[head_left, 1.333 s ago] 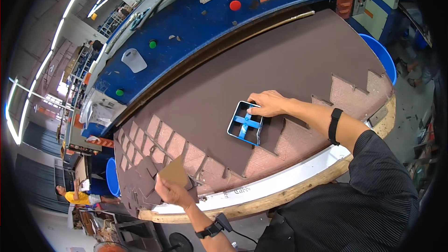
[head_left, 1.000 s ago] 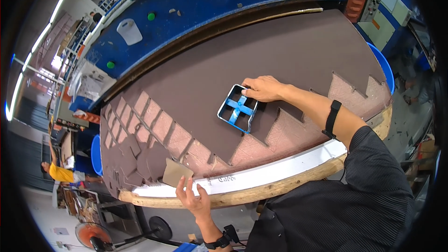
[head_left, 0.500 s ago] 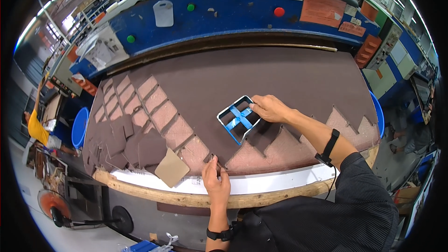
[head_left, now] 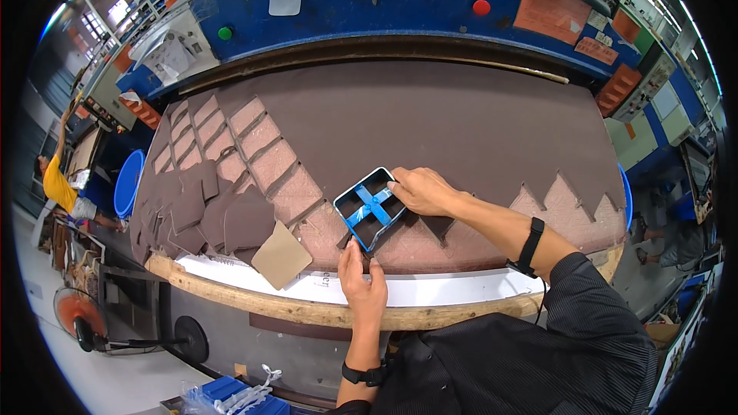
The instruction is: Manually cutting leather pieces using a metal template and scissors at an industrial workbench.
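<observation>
My right hand [head_left: 421, 190] grips the far right rim of a square, blue-braced cutting die [head_left: 373, 206], fingers closed on its edge. The die sits at the near edge of the uncut brown sheet material [head_left: 430, 119], one corner pointing toward me. Just below that corner is my left hand [head_left: 361, 280], its fingers stretched up and its thumb apart; it holds nothing I can see. Whether its fingertips touch the die is hard to make out. To the left, a heap of cut brown pieces [head_left: 231, 219] lies beside a tan square piece [head_left: 281, 256].
Pinkish backing [head_left: 269, 165] shows through cut-out gaps at left and along the near edge. A wooden rail [head_left: 292, 301] borders the table's front. Behind stands a blue machine beam [head_left: 415, 11] with buttons. Blue bins [head_left: 129, 184] flank the table; a fan [head_left: 81, 315] stands at lower left.
My right hand has brought the die left and toward me, so its near corner is now close to my left fingertips. The whole view has shifted slightly.
</observation>
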Available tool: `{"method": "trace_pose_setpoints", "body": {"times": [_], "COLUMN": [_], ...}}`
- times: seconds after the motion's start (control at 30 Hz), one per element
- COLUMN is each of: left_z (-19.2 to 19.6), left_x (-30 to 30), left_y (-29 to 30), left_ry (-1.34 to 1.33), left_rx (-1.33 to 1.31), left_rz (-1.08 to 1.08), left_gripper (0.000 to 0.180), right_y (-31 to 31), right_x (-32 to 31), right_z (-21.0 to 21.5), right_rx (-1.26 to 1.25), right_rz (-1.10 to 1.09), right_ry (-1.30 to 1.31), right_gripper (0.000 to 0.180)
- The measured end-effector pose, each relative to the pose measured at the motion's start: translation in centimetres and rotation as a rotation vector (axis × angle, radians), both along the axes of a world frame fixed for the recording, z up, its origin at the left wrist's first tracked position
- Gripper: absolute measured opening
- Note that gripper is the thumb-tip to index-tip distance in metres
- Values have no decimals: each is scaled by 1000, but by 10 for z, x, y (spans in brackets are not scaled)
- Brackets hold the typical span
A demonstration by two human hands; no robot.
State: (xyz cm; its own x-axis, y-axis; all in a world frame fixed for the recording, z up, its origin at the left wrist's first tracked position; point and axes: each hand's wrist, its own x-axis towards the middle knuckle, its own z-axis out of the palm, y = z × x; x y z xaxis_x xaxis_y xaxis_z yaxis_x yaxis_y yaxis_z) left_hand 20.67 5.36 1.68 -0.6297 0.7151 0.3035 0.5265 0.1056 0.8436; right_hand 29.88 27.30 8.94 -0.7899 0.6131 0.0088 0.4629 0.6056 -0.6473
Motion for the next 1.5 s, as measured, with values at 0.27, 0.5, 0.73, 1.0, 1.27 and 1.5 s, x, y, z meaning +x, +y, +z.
{"method": "trace_pose_setpoints", "body": {"times": [0.27, 0.5, 0.73, 1.0, 1.27, 1.5], "left_z": [-1, -10, -14, -13, -7, -4], "left_x": [3, 0, 1, 1, -1, 1], "left_y": [1, 4, 7, 9, 10, 4], "left_ry": [117, 189, 254, 299, 319, 262], "left_rx": [-34, -61, -57, -15, -32, -51], "left_rz": [16, -6, -35, -22, -22, -18], "left_gripper": [53, 54, 54, 54, 54, 54], "right_y": [1, 11, 15, 13, 10, 2], "right_x": [3, 6, 8, 9, 4, 7], "right_z": [-12, -28, -30, -33, -27, -21], "right_rx": [26, 81, 17, 39, 89, 124], "right_rz": [17, 54, 60, 51, 15, 7], "right_ry": [44, 83, 39, 32, 82, 87], "right_gripper": [30, 30, 29, 28, 27, 30]}}
